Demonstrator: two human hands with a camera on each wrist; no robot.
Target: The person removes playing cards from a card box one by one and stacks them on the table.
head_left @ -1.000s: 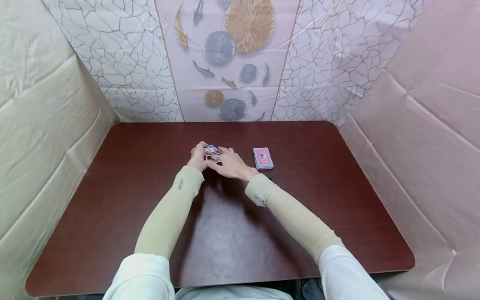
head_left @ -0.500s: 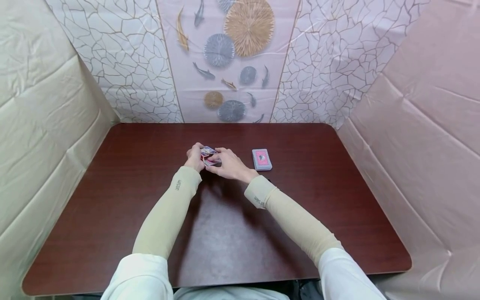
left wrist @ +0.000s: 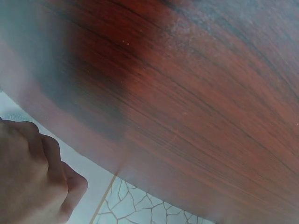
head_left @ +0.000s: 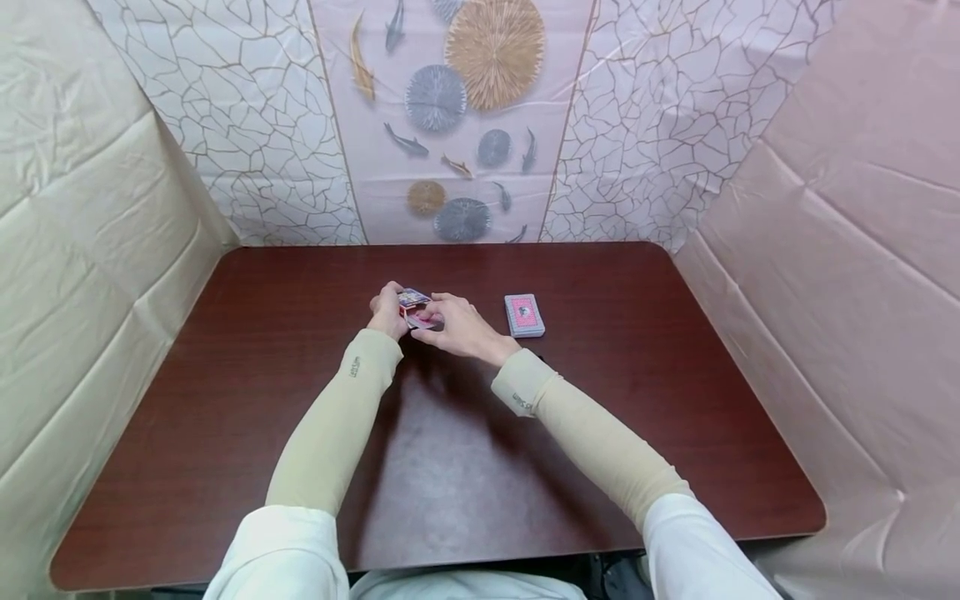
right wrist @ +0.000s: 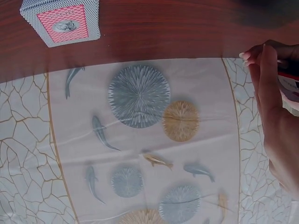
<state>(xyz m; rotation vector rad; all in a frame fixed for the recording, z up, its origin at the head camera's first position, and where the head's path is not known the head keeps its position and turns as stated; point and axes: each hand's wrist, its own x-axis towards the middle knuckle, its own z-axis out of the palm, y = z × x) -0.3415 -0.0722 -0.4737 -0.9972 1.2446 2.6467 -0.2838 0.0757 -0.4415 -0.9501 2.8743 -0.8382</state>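
Pink card (head_left: 424, 321) shows more than a second ago; looks not fully inside the patterned box (head_left: 413, 297). Left hand (head_left: 386, 312) grips box above desk (head_left: 225, 375); right hand (head_left: 467, 329) apparently pinches card.

The head view is bright. A pale, milky shine sits on the worktop (head_left: 217, 375) toward 6 o'clock, with dark, fuzzy shadows beside the sleeves (head_left: 326, 442). Tiny print on the card deck (head_left: 524, 317) is too small to read. The left wrist view is dimmer and foggy, with a bluish glare at 1 o'clock and a blurry dark patch at 10 o'clock. The right wrist view is dim too, with a dark shadow near 2 o'clock.
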